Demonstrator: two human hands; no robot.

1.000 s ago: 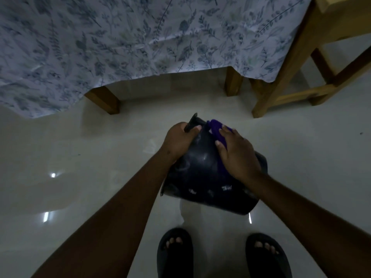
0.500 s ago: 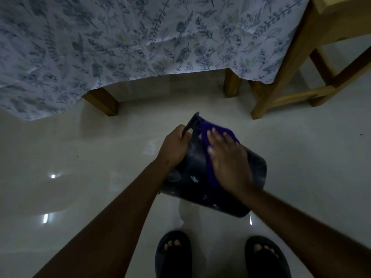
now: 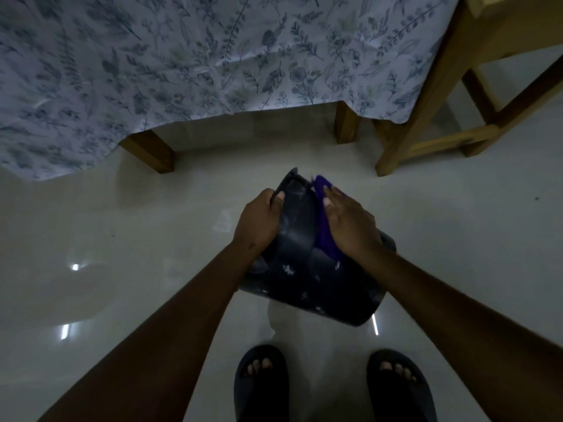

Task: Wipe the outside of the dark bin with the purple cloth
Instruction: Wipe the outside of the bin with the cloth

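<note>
The dark bin (image 3: 300, 257) is tipped on its side above the pale floor, its rim pointing away from me and its base towards my feet. My left hand (image 3: 259, 220) grips the bin's rim on the left. My right hand (image 3: 347, 222) lies flat on the purple cloth (image 3: 324, 236), pressing it against the bin's outer wall near the rim. Most of the cloth is hidden under that hand. The wall shows pale smudges and specks lower down.
A table with a floral cloth (image 3: 189, 65) and wooden legs (image 3: 152, 150) stands just beyond the bin. A wooden chair (image 3: 441, 95) is at the upper right. My feet in dark sandals (image 3: 262, 382) stand on the glossy floor below the bin.
My right hand with the cloth slid down the bin's wall, then back up towards the rim. The bin shifted slightly; my left hand kept its grip.
</note>
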